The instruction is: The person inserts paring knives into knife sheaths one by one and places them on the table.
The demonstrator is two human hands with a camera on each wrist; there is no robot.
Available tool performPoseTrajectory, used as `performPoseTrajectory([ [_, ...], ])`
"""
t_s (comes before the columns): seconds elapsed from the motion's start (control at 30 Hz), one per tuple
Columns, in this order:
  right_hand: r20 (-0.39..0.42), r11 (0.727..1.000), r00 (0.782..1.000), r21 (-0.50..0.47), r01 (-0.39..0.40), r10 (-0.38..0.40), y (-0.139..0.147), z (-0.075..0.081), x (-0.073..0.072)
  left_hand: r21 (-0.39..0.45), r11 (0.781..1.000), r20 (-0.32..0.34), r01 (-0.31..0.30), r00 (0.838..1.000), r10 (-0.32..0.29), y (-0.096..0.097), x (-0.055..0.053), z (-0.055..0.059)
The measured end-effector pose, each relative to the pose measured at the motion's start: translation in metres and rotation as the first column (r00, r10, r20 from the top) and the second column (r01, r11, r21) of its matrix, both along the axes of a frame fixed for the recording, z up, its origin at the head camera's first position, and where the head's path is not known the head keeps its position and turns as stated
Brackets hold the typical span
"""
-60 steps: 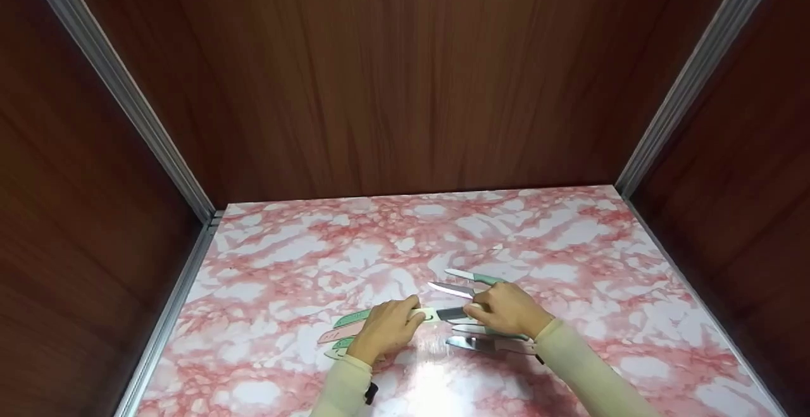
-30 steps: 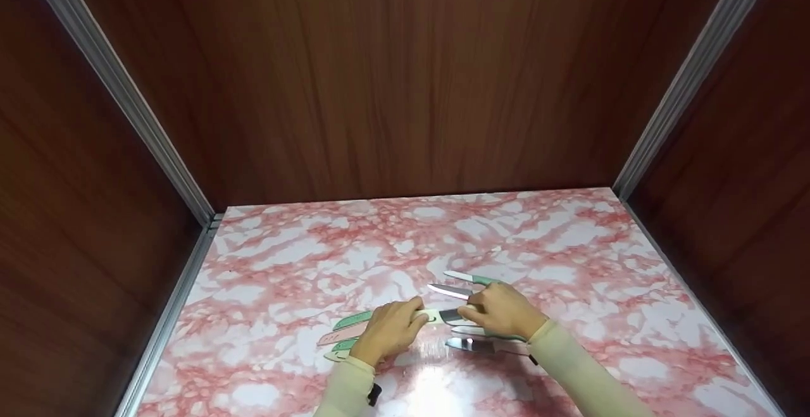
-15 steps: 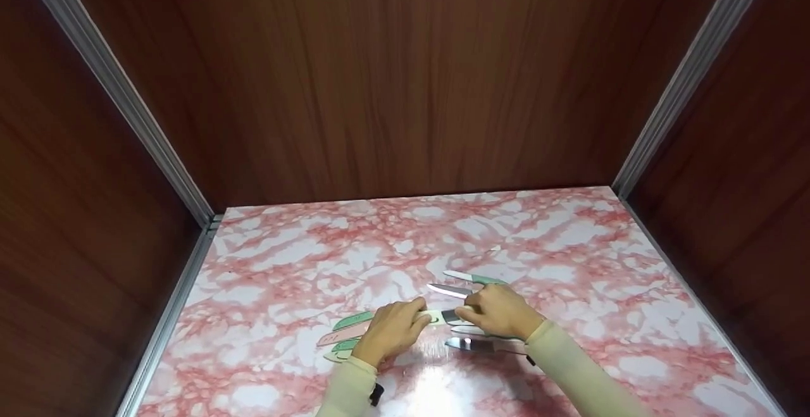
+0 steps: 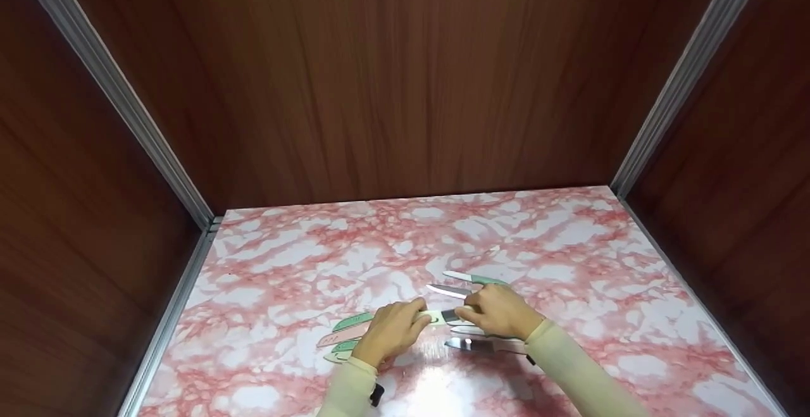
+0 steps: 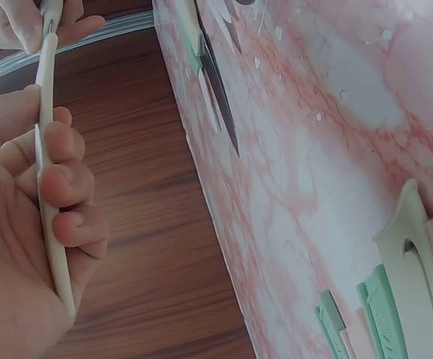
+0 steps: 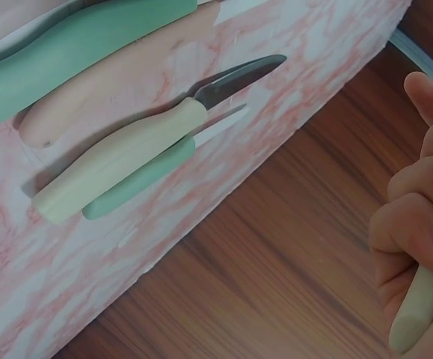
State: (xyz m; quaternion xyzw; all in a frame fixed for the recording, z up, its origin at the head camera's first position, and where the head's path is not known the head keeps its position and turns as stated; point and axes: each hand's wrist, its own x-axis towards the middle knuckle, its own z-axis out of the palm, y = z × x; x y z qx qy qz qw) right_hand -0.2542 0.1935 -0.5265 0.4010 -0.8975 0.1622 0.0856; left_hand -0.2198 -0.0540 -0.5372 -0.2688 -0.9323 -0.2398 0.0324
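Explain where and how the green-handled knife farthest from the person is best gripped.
Best by its green handle, coming from the person's right and above, I'd judge: the bare blade points left, and a cream-handled knife lies close along the handle's near side.

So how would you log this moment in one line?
left hand: grips pale sheath; right hand: grips pale-handled knife; blade: part showing between hands; table: other knives, other sheaths
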Motion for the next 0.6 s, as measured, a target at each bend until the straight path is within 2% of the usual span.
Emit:
performPoseTrajectory([
  [0.33, -0.011, 1.0, 1.0, -0.024, -0.009, 0.009, -0.0006, 0.0001, 0.0004, 0.003, 1.0, 0.024, -0.006, 1.0, 0.006, -0.0002, 0.0004, 0.0007],
  [0.6, 0.057, 1.0, 0.998, -0.008, 0.0, 0.001, -0.0019, 0.0, 0.0003, 0.03, 0.999, 0.046, -0.021, 0.999, 0.02, 0.0004, 0.0005, -0.0008],
])
